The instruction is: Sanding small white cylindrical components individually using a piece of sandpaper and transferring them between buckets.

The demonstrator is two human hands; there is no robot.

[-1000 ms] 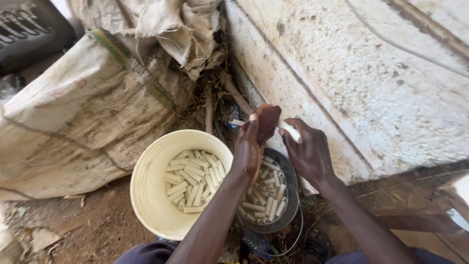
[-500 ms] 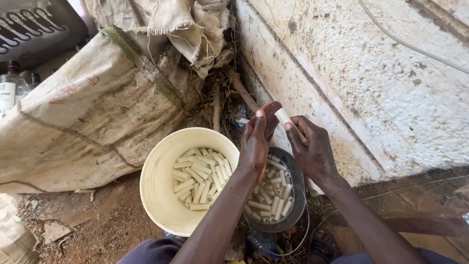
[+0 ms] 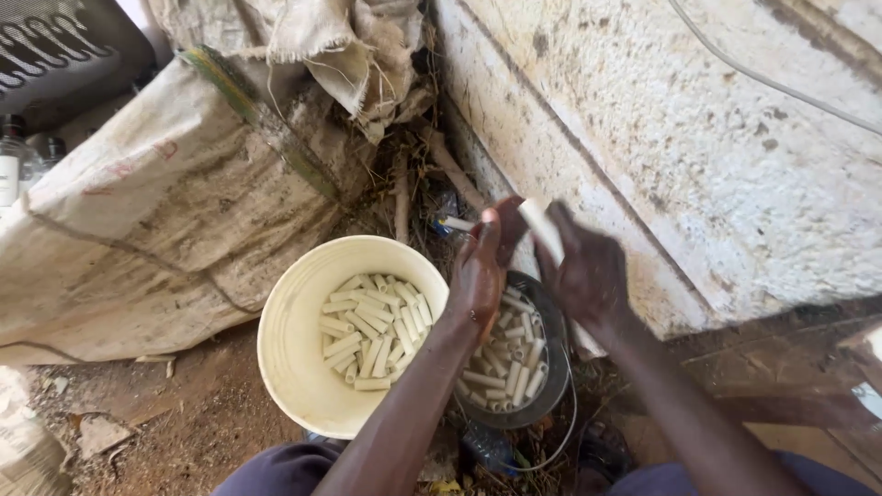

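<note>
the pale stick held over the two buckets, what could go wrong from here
The pale stick is held only at one end by the right hand, above the dark bucket next to the wall; if it slips it may fall into the litter rather than a bucket. The left hand sits over the gap between the dark bucket and the cream bucket, so a piece could land in the wrong one. The hands look blurred, so a fast motion could knock a rim.

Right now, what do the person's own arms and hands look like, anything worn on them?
Both forearms are bare: no sleeves, gloves, watch or bands show. The left hand and right hand are bare too, with no rings that can be made out, though the right one is blurred. At the bottom edge, dark bluish-purple clothing covers the lap.
</note>
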